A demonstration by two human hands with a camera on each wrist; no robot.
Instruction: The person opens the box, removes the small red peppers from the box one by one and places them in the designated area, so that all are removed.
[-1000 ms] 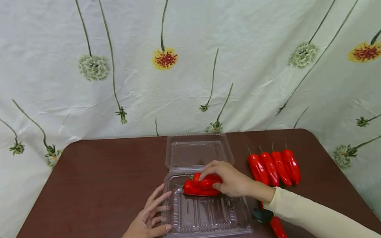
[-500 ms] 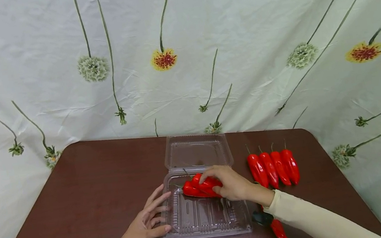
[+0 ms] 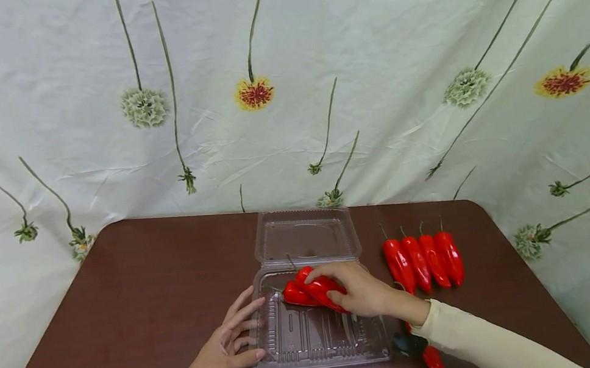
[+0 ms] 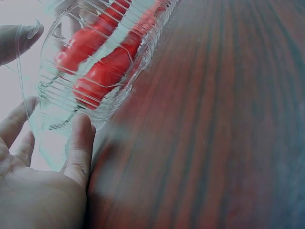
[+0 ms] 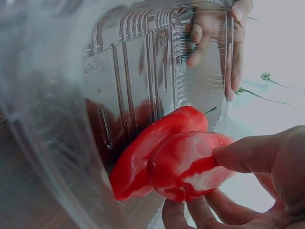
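A clear plastic clamshell container (image 3: 322,358) lies on the table with its lid (image 3: 306,231) folded back. My right hand (image 3: 363,289) pinches a red pepper (image 3: 313,287) between thumb and fingers, inside the container's upper part. Beneath and left of it lies another red pepper (image 3: 293,296). In the right wrist view the held pepper (image 5: 190,162) overlaps the other pepper (image 5: 147,143). My left hand (image 3: 223,346) touches the container's left rim, its fingers spread and fairly straight. The left wrist view shows both peppers through the clear wall, with the left thumb (image 4: 80,148) against it.
Several red peppers (image 3: 417,261) lie side by side right of the container, stems pointing away. Another red pepper (image 3: 433,360) lies nearer, partly hidden by the right sleeve and a dark object (image 3: 410,343) at the wrist. A flowered cloth (image 3: 287,117) hangs behind the brown table (image 3: 173,272).
The held pepper has turned from lying nearly crosswise to a slant, its stem end up and its tip lower right. My right hand has shifted slightly down and right. The left hand stays put.
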